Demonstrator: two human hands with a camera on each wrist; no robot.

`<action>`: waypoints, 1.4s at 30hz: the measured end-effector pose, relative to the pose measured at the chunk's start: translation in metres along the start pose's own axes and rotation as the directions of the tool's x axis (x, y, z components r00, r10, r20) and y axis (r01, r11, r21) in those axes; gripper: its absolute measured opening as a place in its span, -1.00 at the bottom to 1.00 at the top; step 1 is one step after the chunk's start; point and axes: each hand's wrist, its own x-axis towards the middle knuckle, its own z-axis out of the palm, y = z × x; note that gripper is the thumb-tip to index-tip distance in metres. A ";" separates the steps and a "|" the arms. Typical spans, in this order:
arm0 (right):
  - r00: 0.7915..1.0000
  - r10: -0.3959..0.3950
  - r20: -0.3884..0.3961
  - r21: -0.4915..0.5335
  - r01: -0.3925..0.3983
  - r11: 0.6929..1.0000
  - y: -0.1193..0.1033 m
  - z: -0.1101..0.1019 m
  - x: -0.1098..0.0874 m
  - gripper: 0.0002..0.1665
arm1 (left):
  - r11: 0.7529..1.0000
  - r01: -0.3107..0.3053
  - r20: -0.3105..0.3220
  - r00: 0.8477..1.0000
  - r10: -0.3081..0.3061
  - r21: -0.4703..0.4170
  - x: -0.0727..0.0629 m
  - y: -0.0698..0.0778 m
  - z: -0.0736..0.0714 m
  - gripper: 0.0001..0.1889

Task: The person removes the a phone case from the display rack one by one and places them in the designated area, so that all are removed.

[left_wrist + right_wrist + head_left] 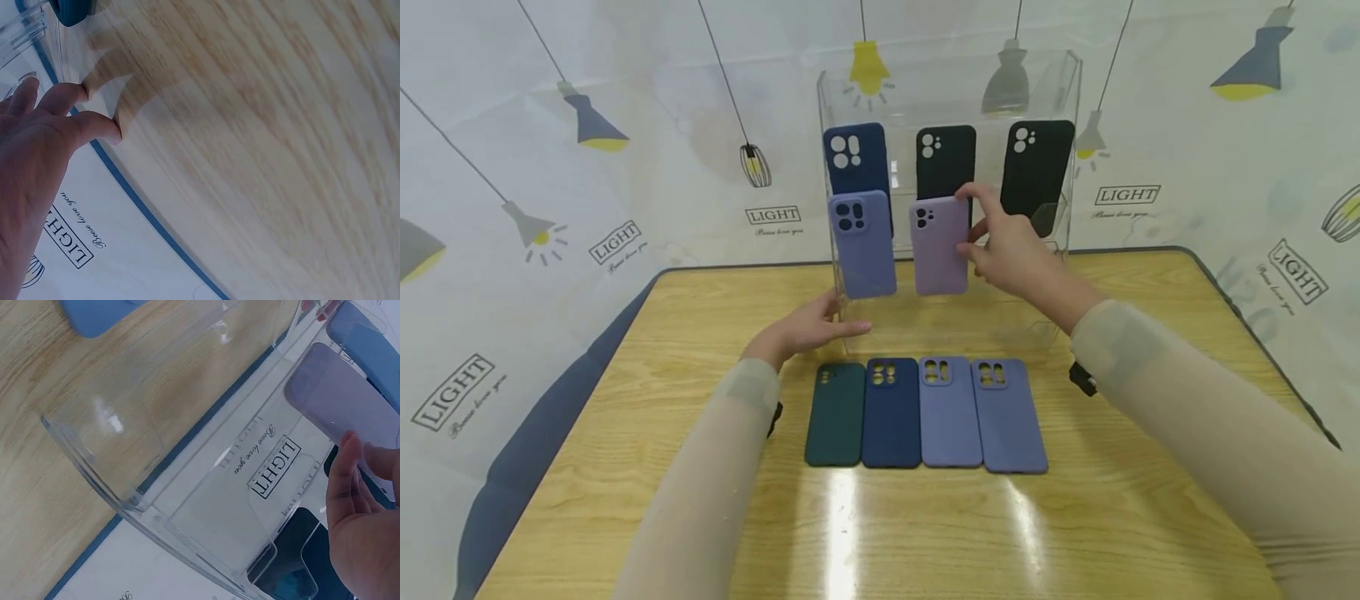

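My right hand (1011, 250) pinches the right edge of a light purple phone case (940, 258), thumb at its side and a finger at its top corner. The case stands upright in the lower tier of a clear acrylic display stand (822, 108). Left of it in that tier is a lavender-blue phone case (867, 258). My left hand (805, 327) is at the stand's lower left side, near the table. Its thumb is extended and its fingers are loosely bent in the left wrist view; whether they touch the stand is unclear.
Behind, in the upper tier, stand a dark blue case (859, 162) and two black cases (946, 162). Before the stand lie a green case (835, 417), another dark blue case (892, 425) and two lavender-blue cases (951, 425) on the wooden table (685, 500).
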 end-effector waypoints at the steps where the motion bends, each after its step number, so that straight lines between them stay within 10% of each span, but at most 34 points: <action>1: 1.000 -0.006 -0.001 -0.003 0.006 1.000 0.001 0.001 0.000 -0.15 | 1.000 -0.001 0.000 1.000 0.001 0.002 0.000 0.000 0.000 0.16; 31: 0.999 -0.030 -0.029 0.040 0.031 0.999 0.020 0.024 -0.003 0.19 | 0.998 0.034 0.018 0.999 -0.035 0.052 -0.005 0.000 -0.001 0.21; 42: 0.964 -0.152 -0.218 0.064 0.170 0.983 0.009 0.012 -0.008 0.10 | 0.998 0.027 0.018 0.999 -0.028 0.060 -0.004 0.000 0.001 0.18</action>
